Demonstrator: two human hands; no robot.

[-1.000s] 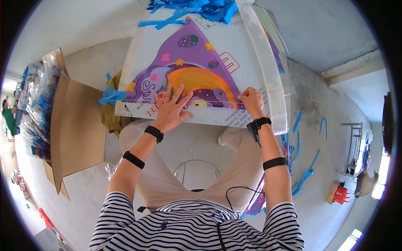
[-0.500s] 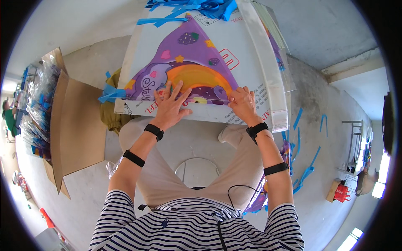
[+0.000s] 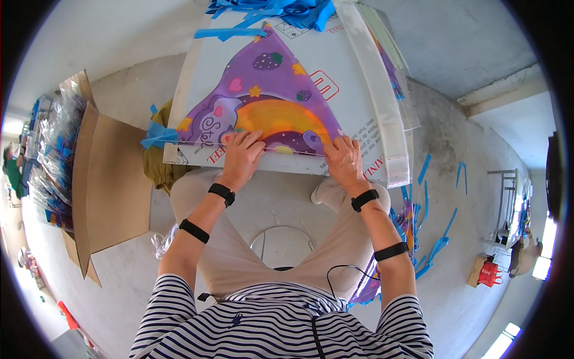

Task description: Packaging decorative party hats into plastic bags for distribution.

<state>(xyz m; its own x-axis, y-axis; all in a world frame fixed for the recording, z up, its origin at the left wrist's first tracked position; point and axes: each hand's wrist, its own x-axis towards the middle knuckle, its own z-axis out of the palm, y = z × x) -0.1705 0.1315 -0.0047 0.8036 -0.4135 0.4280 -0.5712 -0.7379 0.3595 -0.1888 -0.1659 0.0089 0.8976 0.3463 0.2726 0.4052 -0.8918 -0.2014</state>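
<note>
A purple triangular cloth [image 3: 263, 78], printed with an orange arc, stars and berries, lies on a white printed board [image 3: 353, 137] in front of me. Its point faces away, and blue ties [image 3: 160, 136] show at its left corner. My left hand [image 3: 241, 157] has its fingers bent and pressed together over the cloth's near edge, left of the middle. At the right corner, my right hand [image 3: 344, 158] pinches the same edge; its fingertips are partly hidden. A thin shiny line runs along that edge between the hands.
Blue straps [image 3: 305, 13] are heaped at the board's far end. Clear plastic sleeves [image 3: 382, 113] lie along its right side. An open cardboard box [image 3: 113, 173] with plastic-wrapped packs [image 3: 57, 161] stands left. More blue straps [image 3: 439, 245] lie on the floor at right.
My left hand has gone from spread flat on the cloth to bent fingers at its near edge. My right hand has shifted slightly toward me, with the cloth's near right edge following.
</note>
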